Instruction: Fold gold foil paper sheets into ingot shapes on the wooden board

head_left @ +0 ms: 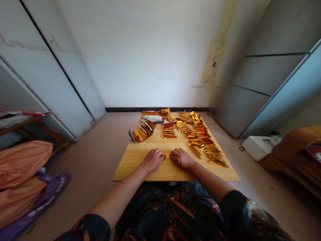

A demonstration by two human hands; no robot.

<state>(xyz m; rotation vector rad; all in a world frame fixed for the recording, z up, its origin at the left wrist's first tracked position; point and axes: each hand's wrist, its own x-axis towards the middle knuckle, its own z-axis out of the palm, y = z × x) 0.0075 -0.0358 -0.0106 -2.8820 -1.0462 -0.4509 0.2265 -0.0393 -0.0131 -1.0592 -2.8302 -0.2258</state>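
Patterned sleeves (250,217), left hand (151,161), right hand (182,159) on gold foil (166,155) — purple bag (47,194)

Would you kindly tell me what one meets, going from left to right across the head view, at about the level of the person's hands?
Orange bag → left hand → small gold foil piece → right hand → folded gold foil strip → white box

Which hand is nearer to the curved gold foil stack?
Left hand: in front of the curved gold foil stack. Right hand: farther, in front and to the right of it.
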